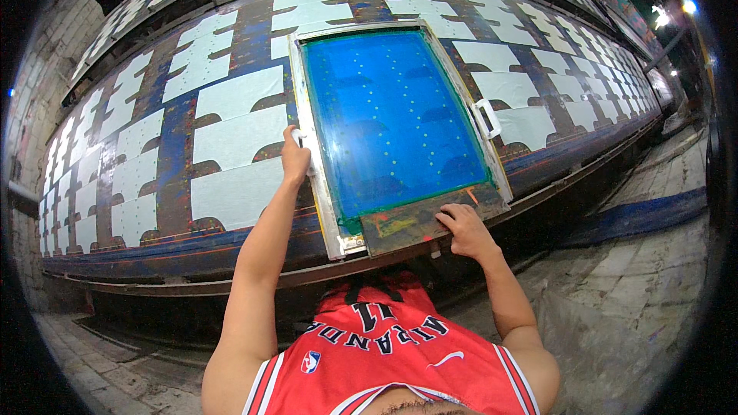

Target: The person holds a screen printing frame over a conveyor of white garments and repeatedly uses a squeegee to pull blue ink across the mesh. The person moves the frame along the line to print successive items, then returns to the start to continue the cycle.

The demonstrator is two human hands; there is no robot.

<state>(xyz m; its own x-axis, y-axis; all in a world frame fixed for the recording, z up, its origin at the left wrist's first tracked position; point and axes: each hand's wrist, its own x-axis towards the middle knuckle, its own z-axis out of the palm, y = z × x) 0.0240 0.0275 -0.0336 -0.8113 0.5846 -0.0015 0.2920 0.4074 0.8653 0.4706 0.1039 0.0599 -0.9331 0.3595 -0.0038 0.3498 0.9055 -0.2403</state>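
Observation:
A screen printing frame (322,198) with a blue mesh (400,119) lies across the long table in front of me. Rows of small pale dots and the dark shapes beneath show through the mesh. My left hand (294,159) is closed around the white handle (297,137) on the frame's left side. At the near end of the frame, my right hand (466,230) grips the right part of a wide, paint-stained squeegee (401,224), thumb and fingers over its edge. The squeegee's lower edge is hard to make out. A second white handle (487,119) on the right side is untouched.
White cut fabric pieces (240,137) lie in rows on the dark, paint-spotted table (175,155), left and right of the frame. Its near rail (177,286) runs just before my body. Another table with white pieces stands beyond. Blue cloth (646,214) lies on the floor at right.

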